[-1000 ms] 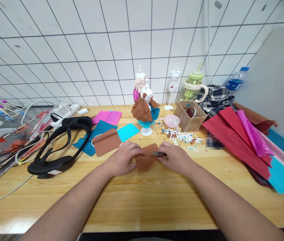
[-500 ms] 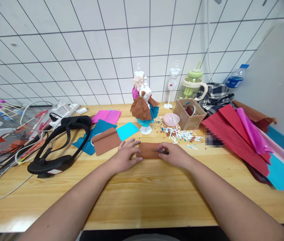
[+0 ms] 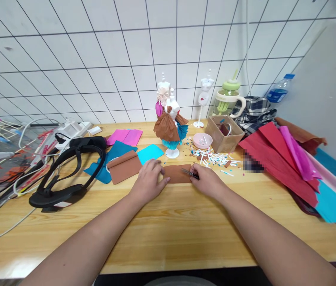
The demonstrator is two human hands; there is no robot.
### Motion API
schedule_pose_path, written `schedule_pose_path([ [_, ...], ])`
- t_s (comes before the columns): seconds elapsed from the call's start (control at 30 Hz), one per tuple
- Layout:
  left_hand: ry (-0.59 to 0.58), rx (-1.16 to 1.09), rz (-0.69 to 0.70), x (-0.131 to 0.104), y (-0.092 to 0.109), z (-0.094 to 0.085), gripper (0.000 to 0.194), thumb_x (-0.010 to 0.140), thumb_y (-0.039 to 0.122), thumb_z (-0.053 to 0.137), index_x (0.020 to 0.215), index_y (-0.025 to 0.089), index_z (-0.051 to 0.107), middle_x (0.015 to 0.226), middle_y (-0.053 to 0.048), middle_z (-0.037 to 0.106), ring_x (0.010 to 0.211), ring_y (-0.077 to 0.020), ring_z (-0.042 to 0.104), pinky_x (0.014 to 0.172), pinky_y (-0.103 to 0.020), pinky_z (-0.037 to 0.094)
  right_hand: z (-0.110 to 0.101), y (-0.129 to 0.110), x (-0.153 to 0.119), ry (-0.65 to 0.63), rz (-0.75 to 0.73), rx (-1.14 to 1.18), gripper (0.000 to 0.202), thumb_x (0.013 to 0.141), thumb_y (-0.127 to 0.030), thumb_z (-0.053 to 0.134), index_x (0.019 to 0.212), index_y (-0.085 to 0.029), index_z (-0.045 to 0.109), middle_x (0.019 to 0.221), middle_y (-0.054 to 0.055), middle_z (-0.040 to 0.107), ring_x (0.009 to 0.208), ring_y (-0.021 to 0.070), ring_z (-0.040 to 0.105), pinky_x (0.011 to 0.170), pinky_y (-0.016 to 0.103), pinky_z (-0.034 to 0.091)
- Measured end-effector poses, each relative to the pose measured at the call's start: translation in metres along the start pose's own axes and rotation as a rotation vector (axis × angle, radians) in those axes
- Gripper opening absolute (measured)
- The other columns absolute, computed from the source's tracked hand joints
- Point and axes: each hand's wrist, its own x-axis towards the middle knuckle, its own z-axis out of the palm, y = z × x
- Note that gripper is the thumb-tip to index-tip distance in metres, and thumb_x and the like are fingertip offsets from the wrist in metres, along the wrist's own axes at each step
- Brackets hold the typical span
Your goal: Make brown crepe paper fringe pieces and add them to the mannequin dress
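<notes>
A folded strip of brown crepe paper (image 3: 177, 174) lies flat on the table between my two hands. My left hand (image 3: 150, 179) rests over its left end, fingers and thumb apart and touching the paper. In my right hand (image 3: 206, 179), closed around the black handles, is a pair of small scissors (image 3: 189, 172). Their thin metal blades point left over the right part of the strip and look slightly apart. Behind the strip stands a small white dress form (image 3: 172, 107) wearing a brown and teal paper skirt (image 3: 167, 128).
To the left are a brown paper roll (image 3: 124, 167), blue sheet (image 3: 150, 154), pink sheets (image 3: 125, 137) and a black headset (image 3: 66, 194). Paper scraps (image 3: 215, 158), a pink bowl (image 3: 202, 140), a cardboard box (image 3: 227, 139) and red paper (image 3: 277, 159) lie right.
The scissors and my right hand have shifted slightly right along the strip, and the blades look more apart. My left hand stays at the strip's left end. The view has moved slightly.
</notes>
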Motion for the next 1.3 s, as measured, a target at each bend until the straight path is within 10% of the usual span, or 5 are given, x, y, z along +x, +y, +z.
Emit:
schedule_pose_path([
  [0.23,-0.184,0.075,0.34,0.0,0.012,-0.009,0.024,0.088,0.034,0.056,0.109,0.025,0.064,0.105,-0.006,0.065,0.105,-0.0242,0.056,0.099,-0.045,0.036,0.003,-0.001,-0.001,0.015,-0.019,0.069,0.007,0.078,-0.023,0.058,0.082,-0.021,0.052,0.078,-0.001,0.064,0.071,0.0142,0.054,0.061,0.023,0.032],
  [0.73,-0.19,-0.001,0.242,0.001,0.004,-0.007,0.03,0.094,0.025,0.04,0.095,0.023,0.07,0.092,-0.006,0.07,0.092,-0.0216,0.062,0.083,-0.037,0.046,-0.02,0.01,-0.001,0.158,0.113,-0.224,0.019,0.084,-0.037,0.055,0.097,-0.023,0.057,0.093,0.007,0.068,0.084,0.0243,0.061,0.066,0.031,0.038],
  [0.93,-0.248,0.024,0.288,0.0,0.01,-0.011,0.026,0.092,0.02,0.042,0.093,0.023,0.069,0.095,-0.005,0.07,0.091,-0.021,0.063,0.083,-0.036,0.045,-0.021,-0.004,-0.011,0.262,-0.208,-0.179,0.042,0.075,-0.01,0.054,0.116,-0.018,0.056,0.122,0.011,0.058,0.117,0.026,0.048,0.098,0.039,0.036],
  [1.03,-0.27,0.028,0.3,0.0,0.013,-0.012,0.025,0.091,0.021,0.043,0.094,0.023,0.068,0.094,-0.005,0.069,0.091,-0.0211,0.063,0.081,-0.035,0.045,-0.018,-0.02,-0.019,0.082,-0.476,-0.06,0.039,0.078,-0.019,0.059,0.117,-0.021,0.056,0.116,0.007,0.061,0.109,0.0216,0.052,0.095,0.035,0.039],
  [1.3,-0.27,0.025,0.176,-0.001,0.012,-0.012,0.032,0.083,0.041,0.061,0.111,0.024,0.061,0.1,-0.003,0.071,0.091,-0.0238,0.064,0.075,-0.035,0.044,-0.011,-0.024,-0.015,-0.016,-0.404,-0.221,0.012,0.087,-0.021,0.054,0.089,-0.02,0.066,0.087,0.004,0.065,0.087,0.0185,0.057,0.079,0.031,0.039],
])
